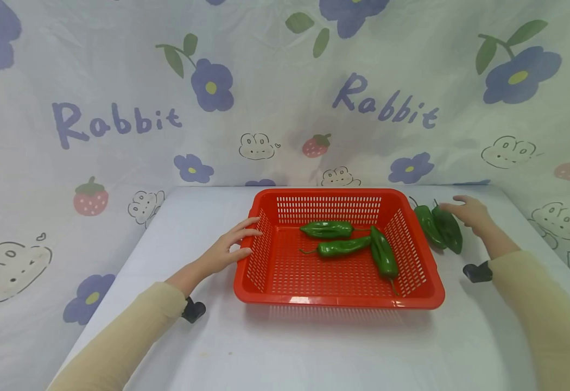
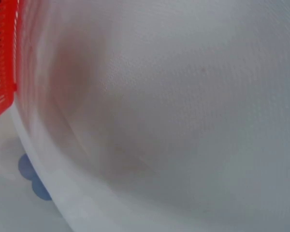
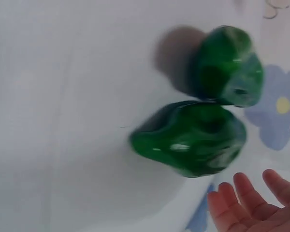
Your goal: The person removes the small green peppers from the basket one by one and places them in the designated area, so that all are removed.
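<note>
A red plastic basket [image 1: 290,298] with slotted walls stands on the table, three green peppers inside: one at the back [image 1: 329,229], one across the middle [image 1: 344,247] and one slanting at the right [image 1: 385,255]. My left hand [image 1: 226,244] rests at the basket's left rim, its fairly straight fingers reaching over the edge. Two more green peppers lie side by side outside the right wall, the nearer to the basket [image 1: 429,225] and the outer one [image 1: 448,231]. Just beside the outer pepper is my right hand [image 1: 470,213], fingers spread and holding nothing; the right wrist view shows its fingers [image 3: 251,195] apart from both peppers.
A white-covered table [image 1: 314,347] lies under everything. Behind and at the sides hangs a pale curtain [image 1: 275,103] printed with flowers, strawberries and rabbits. Each wrist carries a dark camera mount, one at the left sleeve [image 1: 194,310] and one at the right [image 1: 477,272].
</note>
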Demonstrator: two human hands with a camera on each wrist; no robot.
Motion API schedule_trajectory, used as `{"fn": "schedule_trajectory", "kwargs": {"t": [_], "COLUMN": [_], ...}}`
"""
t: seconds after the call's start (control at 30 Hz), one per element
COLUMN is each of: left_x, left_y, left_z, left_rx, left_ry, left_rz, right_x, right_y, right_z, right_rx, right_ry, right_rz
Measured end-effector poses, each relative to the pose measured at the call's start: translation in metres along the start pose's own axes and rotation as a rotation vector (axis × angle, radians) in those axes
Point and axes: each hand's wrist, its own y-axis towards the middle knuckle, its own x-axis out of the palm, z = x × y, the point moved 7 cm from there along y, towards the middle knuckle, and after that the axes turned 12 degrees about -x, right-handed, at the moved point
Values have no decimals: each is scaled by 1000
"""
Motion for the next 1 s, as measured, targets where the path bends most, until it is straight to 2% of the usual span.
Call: {"fn": "schedule_trajectory", "kwargs": {"t": [0.23, 0.63, 1.0], "left_x": [-2, -3, -3], "left_y": [-9, -10, -9], "left_z": [30, 31, 30], "left_rx": [3, -2, -3], "left_ry": [0, -5, 0], "left_rz": [-17, -14, -11], "right_x": [-10, -22, -18], "right_y": [-8, -21, -36], "right_z": [-33, -85, -132], "right_rx": [-114, -227, -314], "right_ry": [-7, -40, -98], "right_rz": [-5, 41, 43]}}
